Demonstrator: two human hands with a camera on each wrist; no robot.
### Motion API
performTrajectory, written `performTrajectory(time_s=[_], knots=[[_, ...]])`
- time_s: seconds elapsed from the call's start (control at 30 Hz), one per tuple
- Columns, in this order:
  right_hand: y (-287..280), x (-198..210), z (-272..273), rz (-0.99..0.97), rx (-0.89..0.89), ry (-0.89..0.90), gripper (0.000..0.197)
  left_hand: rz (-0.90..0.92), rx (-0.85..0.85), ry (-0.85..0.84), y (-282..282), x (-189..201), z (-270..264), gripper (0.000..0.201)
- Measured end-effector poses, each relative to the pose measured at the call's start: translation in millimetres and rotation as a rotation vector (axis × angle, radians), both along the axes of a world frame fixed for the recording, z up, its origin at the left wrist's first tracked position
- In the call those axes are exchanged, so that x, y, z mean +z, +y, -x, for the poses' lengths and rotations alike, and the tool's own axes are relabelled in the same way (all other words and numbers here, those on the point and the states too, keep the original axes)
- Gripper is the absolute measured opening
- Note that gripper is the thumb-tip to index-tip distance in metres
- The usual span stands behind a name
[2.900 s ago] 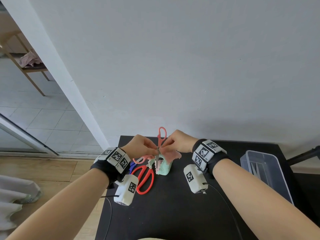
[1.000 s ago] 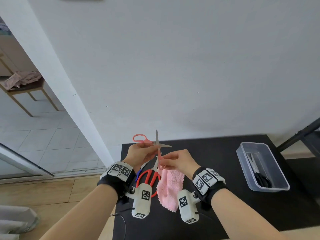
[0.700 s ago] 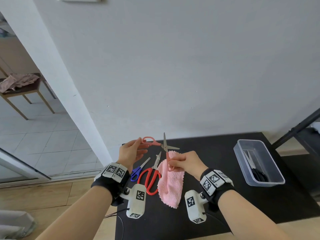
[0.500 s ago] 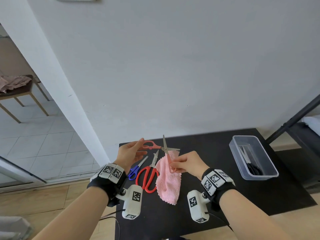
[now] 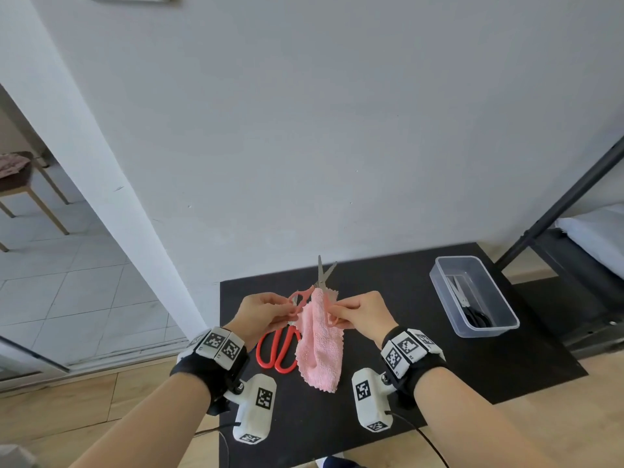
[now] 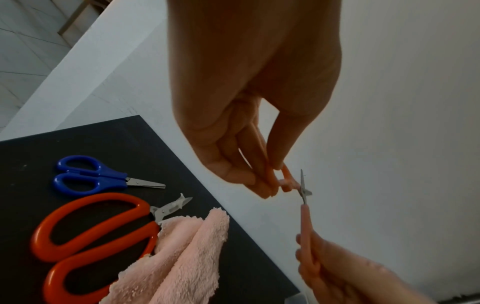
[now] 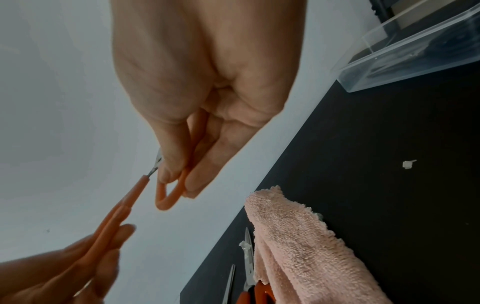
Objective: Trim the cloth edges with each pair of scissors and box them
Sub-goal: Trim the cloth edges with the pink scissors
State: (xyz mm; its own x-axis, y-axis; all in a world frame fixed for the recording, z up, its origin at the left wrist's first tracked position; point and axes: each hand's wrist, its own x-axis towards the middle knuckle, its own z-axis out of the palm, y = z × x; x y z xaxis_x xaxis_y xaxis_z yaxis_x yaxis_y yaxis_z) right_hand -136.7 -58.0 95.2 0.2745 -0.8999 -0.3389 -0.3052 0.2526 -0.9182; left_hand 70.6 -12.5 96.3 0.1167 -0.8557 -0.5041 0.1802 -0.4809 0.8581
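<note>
Small pink-handled scissors [image 5: 322, 275] are held above the black table, blades slightly apart and pointing away from me. My left hand [image 5: 287, 310] pinches the left handle loop [image 6: 275, 174]. My right hand [image 5: 339, 312] pinches the other loop [image 7: 171, 193]. The pink cloth [image 5: 320, 349] lies crumpled on the table under the hands, in neither hand. Big red-handled scissors [image 5: 278, 346] lie to its left, partly under it. Small blue-handled scissors [image 6: 88, 174] lie further left, hidden by my left hand in the head view. The clear box [image 5: 499, 298] stands at the right.
Black-handled scissors [image 5: 472, 312] lie inside the clear box. The black table [image 5: 405, 366] is small, with the wall close behind it. A tiny white scrap [image 7: 407, 164] lies on the table to the right of the cloth. A dark metal frame [image 5: 557, 204] stands at the far right.
The pink scissors have swung from lying sideways with blades wide apart to pointing away, blades nearly together. The cloth that hung from my right hand now lies on the table. Both hands came closer together.
</note>
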Motion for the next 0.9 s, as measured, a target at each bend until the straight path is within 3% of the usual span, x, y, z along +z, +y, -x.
performTrajectory(time_s=[0.2, 0.53, 0.7, 0.8, 0.9], knots=[[0, -5, -15, 0.032, -0.049, -0.015, 0.006, -0.013, -0.146, 0.045, 3, -4, 9, 0.010], [-6, -13, -27, 0.071, -0.045, -0.005, 0.008, -0.016, -0.131, 0.106, 0, -8, 10, 0.012], [-8, -14, -30, 0.125, 0.058, 0.104, 0.007, 0.026, -0.157, 0.005, -4, -8, 10, 0.017], [-6, -15, -33, 0.115, 0.091, 0.048, 0.017, 0.039, -0.206, -0.059, -8, -9, 11, 0.019], [-4, -19, -32, 0.104, 0.085, 0.087, 0.015, 0.059, -0.264, -0.140, -8, -10, 15, 0.020]])
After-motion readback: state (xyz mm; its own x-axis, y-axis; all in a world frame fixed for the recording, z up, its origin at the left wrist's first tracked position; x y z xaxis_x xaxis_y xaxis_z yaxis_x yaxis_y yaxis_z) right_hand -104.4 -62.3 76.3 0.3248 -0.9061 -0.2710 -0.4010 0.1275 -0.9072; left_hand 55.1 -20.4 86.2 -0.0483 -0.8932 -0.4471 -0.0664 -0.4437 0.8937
